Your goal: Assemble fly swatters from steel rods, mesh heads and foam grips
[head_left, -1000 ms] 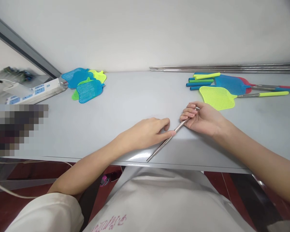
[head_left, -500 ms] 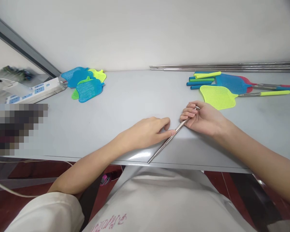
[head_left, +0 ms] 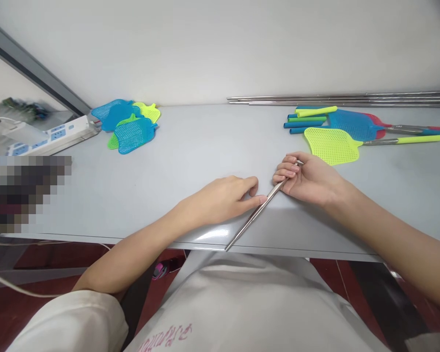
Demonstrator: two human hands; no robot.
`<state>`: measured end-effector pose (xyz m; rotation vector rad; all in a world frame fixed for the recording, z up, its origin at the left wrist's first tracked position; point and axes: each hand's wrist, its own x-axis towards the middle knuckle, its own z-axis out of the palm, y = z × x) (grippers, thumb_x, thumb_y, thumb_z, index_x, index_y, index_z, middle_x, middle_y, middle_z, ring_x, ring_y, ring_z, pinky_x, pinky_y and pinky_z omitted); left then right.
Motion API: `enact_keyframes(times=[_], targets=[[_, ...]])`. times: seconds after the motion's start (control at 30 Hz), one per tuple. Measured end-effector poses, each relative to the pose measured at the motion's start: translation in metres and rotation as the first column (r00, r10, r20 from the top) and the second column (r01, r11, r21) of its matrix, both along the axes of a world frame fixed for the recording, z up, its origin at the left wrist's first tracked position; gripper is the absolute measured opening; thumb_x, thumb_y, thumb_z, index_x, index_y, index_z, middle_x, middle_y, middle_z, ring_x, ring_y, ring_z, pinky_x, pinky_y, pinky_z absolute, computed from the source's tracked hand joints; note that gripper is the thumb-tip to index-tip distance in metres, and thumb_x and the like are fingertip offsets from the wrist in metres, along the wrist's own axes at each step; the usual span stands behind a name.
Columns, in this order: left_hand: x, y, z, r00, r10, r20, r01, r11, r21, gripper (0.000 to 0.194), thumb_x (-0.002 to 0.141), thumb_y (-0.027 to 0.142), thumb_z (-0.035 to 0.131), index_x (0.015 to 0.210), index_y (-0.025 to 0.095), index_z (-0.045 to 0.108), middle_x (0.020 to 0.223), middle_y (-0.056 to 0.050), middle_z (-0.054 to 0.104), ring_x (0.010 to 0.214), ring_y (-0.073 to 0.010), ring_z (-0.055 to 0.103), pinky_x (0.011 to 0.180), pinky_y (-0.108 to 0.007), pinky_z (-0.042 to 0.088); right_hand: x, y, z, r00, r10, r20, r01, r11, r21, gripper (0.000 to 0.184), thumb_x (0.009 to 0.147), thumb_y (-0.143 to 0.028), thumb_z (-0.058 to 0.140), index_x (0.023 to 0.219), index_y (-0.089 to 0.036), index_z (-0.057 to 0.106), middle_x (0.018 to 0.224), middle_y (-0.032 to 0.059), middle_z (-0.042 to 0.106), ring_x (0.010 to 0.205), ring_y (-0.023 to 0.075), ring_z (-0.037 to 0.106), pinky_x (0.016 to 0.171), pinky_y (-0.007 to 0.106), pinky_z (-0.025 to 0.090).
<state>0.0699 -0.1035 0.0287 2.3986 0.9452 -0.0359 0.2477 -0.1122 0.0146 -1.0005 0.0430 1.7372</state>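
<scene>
A thin telescopic metal rod [head_left: 250, 220] slants across the table in front of me, its near tip by the front edge. My right hand [head_left: 303, 177], palm up, has its fingers curled around the rod's upper end, which is partly hidden in the grip. My left hand [head_left: 227, 199] rests palm down beside the rod. Its thumb tip touches the rod's middle, while the bent index finger stays apart from the thumb; the other fingers are hidden underneath. Just beyond my right hand lies a yellow fly swatter [head_left: 332, 146] with a metal shaft and yellow grip.
Blue, green and yellow swatter heads [head_left: 136, 136] lie at the back left, near a white power strip [head_left: 55, 137]. Coloured tubes [head_left: 308, 120] and a blue swatter head [head_left: 354, 125] lie at the right. Several long metal rods [head_left: 315, 99] run along the wall.
The near tip of the rod has shifted slightly toward the table's front edge. Both hands stay in nearly the same place, and the view has tilted a little.
</scene>
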Motion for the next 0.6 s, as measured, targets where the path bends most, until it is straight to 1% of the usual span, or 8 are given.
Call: enact_keyframes(times=[0.6], targets=[[0.0006,0.0012,0.0001,1.0,-0.013,0.0,0.013,1.0,-0.004,0.03,0.087,0.046,0.036,0.08,0.021,0.05,0.065,0.002,0.052,0.058,-0.0126,0.046,0.053,-0.023,0.027,-0.0008,0.0003,0.0004,1.0,-0.004,-0.009,0.004,1.0,-0.011,0.023,0.073,-0.008,0.04,0.062,-0.018,0.023,0.047,-0.0065,0.018,0.039,0.0055,0.021,0.042,0.019,0.029]])
